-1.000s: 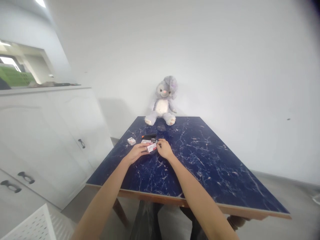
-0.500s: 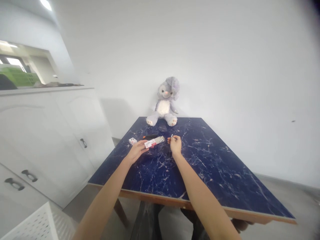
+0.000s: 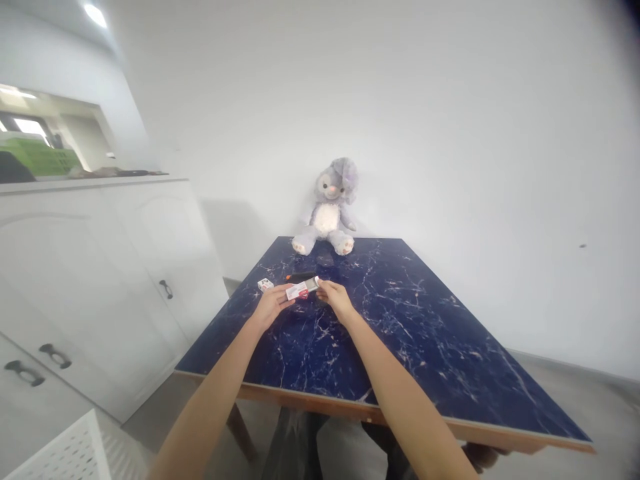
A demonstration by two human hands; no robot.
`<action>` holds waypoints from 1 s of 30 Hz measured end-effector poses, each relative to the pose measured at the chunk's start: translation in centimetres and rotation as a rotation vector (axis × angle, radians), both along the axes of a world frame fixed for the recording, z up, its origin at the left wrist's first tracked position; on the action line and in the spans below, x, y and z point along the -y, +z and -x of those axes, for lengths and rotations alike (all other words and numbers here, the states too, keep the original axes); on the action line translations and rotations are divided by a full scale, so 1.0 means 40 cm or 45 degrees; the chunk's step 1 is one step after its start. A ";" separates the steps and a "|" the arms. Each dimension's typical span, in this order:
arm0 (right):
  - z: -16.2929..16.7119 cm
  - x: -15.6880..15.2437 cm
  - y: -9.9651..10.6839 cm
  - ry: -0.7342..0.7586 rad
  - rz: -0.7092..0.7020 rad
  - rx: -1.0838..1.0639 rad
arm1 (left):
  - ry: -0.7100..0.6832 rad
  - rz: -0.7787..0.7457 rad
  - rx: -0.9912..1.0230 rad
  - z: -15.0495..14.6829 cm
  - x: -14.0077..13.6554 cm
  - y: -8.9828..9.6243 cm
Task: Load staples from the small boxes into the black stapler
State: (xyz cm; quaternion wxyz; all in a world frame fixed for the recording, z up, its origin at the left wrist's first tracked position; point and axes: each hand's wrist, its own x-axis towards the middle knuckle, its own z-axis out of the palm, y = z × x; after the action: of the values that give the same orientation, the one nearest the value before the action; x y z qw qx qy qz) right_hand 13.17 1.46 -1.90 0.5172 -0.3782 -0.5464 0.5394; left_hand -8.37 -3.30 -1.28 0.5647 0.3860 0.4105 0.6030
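My left hand [image 3: 271, 308] is closed on the near end of a small red-and-white box [image 3: 297, 291], held slantwise just above the table. A greyish section [image 3: 311, 284] extends from the box's right end. My right hand [image 3: 336, 296] is closed at that end, its fingertips pinched by a small white piece [image 3: 317, 279]; what exactly the piece is cannot be made out. Beyond the hands lies a slim dark item with an orange end [image 3: 289, 277], partly covered by the box. Left of it, near my left fingers, sits another small white box with dark and red print [image 3: 265, 285].
The dark blue marbled table [image 3: 400, 347] has a wooden edge. A grey-and-white plush toy [image 3: 327, 217] sits at its back against the wall. White cabinets [image 3: 125, 267] stand at left, with a white perforated basket [image 3: 75, 453] at the lower left.
My right hand has moved left with the small white piece, from apart to the far end of the red-and-white box. The greyish section shows less length now. My left hand keeps its hold.
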 end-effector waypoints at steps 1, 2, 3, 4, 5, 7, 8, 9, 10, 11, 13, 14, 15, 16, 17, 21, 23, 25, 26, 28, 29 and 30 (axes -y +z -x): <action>0.000 0.003 -0.002 0.006 -0.018 0.022 | -0.004 0.001 0.006 -0.001 0.002 0.003; 0.000 0.005 -0.004 0.006 -0.037 0.047 | -0.009 -0.002 0.011 -0.003 0.003 0.006; 0.000 0.007 -0.005 0.003 -0.056 0.074 | -0.014 -0.008 0.012 -0.004 0.005 0.008; 0.000 0.008 -0.007 -0.004 -0.077 0.103 | -0.020 -0.017 0.010 -0.006 0.007 0.009; -0.001 0.009 -0.007 -0.012 -0.102 0.134 | -0.031 -0.026 0.003 -0.008 0.008 0.009; -0.002 0.011 -0.005 -0.034 -0.163 0.206 | -0.062 -0.046 -0.014 -0.013 0.012 0.008; -0.003 0.014 -0.002 -0.044 -0.198 0.247 | -0.079 -0.055 -0.022 -0.015 0.013 0.006; -0.003 0.017 0.001 -0.052 -0.236 0.289 | -0.096 -0.064 -0.028 -0.017 0.014 0.005; -0.003 0.021 0.005 -0.059 -0.275 0.330 | -0.112 -0.075 -0.033 -0.018 0.015 0.004; -0.004 0.024 0.009 -0.064 -0.313 0.370 | -0.125 -0.088 -0.037 -0.019 0.016 0.002; -0.006 0.030 0.016 -0.075 -0.384 0.440 | -0.151 -0.112 -0.047 -0.018 0.016 0.001; -0.007 0.032 0.019 -0.078 -0.417 0.473 | -0.162 -0.121 -0.053 -0.018 0.016 0.000; -0.009 0.034 0.021 -0.079 -0.448 0.505 | -0.168 -0.128 -0.056 -0.017 0.016 -0.001; -0.010 0.035 0.022 -0.074 -0.480 0.538 | -0.167 -0.131 -0.058 -0.016 0.015 -0.002; -0.012 0.035 0.022 -0.064 -0.516 0.572 | -0.163 -0.132 -0.059 -0.016 0.015 -0.003; -0.010 0.041 0.020 -0.010 -0.681 0.694 | -0.146 -0.133 -0.076 -0.020 0.020 -0.004; -0.004 0.046 0.019 0.006 -0.760 0.758 | -0.150 -0.134 -0.090 -0.024 0.023 -0.002; 0.002 0.049 0.019 -0.008 -0.840 0.846 | -0.103 -0.135 -0.108 -0.026 0.023 0.000; 0.004 0.049 0.018 -0.043 -0.865 0.884 | -0.052 -0.138 -0.117 -0.025 0.021 0.000; 0.006 0.047 0.017 -0.149 -0.871 0.925 | 0.093 -0.157 -0.127 -0.019 0.012 -0.003; 0.006 0.044 0.017 -0.208 -0.844 0.923 | 0.177 -0.170 -0.130 -0.013 0.005 -0.006; 0.005 0.041 0.015 -0.259 -0.807 0.921 | 0.259 -0.183 -0.136 -0.006 -0.003 -0.010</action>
State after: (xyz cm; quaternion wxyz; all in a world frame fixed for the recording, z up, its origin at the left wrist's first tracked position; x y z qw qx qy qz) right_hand 12.99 -0.19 -1.29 0.4339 -0.4167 -0.7886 0.1275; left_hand -8.14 -3.18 -1.69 0.4488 0.4135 0.4329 0.6635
